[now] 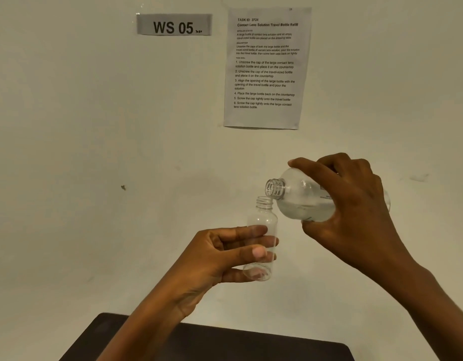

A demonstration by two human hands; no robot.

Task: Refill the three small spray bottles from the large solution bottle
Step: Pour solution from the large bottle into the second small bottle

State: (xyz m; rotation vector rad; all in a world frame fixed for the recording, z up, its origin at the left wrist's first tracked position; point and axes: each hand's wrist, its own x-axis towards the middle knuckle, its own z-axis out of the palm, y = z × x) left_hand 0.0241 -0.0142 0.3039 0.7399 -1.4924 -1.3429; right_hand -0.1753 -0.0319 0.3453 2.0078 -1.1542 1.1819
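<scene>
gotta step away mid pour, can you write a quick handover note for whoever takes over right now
Left hand: holds the small clear bottle upright, cap off, looking empty.
Right hand: holds the large solution bottle tipped, its open neck just above the small bottle's mouth.
Both are held in the air above the dark table.
Done: both caps off, openings lined up.
Left: fill and cap this bottle. No other small bottles or caps in view.

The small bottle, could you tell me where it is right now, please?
In the head view, the small bottle is upright, centre frame, held in the left hand, its mouth just below the tilted large bottle.
</scene>
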